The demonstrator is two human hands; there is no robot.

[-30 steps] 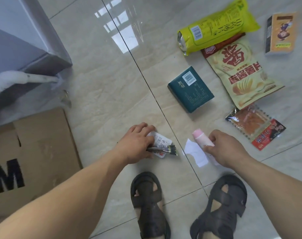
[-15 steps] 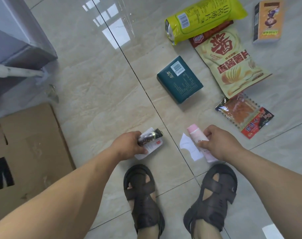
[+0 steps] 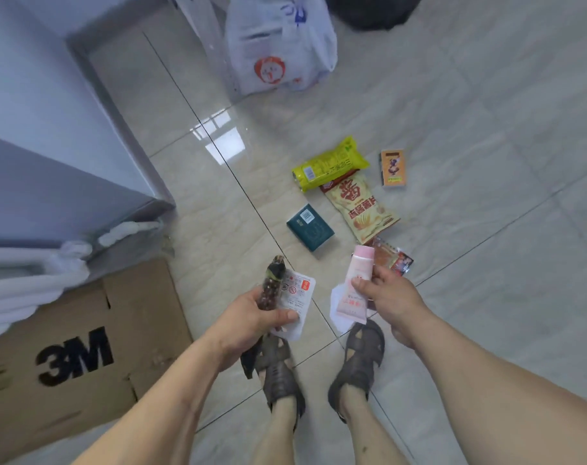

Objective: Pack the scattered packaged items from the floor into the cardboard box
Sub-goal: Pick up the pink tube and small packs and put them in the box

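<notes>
My left hand [image 3: 251,317] grips a dark snack stick pack [image 3: 272,283] together with a flat white packet [image 3: 297,295], both lifted off the floor. My right hand [image 3: 386,297] holds a pink tube [image 3: 357,283] and a white paper slip [image 3: 336,308] behind it. The cardboard box [image 3: 84,357], marked 3M, lies at lower left with its flaps shut. On the tiles ahead lie a green box [image 3: 310,228], a yellow-green pack [image 3: 329,164], a beige chip bag [image 3: 360,206], an orange box [image 3: 392,167] and a clear red snack pouch [image 3: 394,258].
A grey cabinet [image 3: 50,135] with white towels [image 3: 34,280] stands at the left, right behind the box. A white plastic bag [image 3: 278,48] and a dark bag [image 3: 372,10] sit at the far end of the floor. My sandalled feet [image 3: 278,374] stand below my hands.
Both hands have risen from the floor with their items, and my head has lifted so more of the room shows. The remaining packages lie where they were.
</notes>
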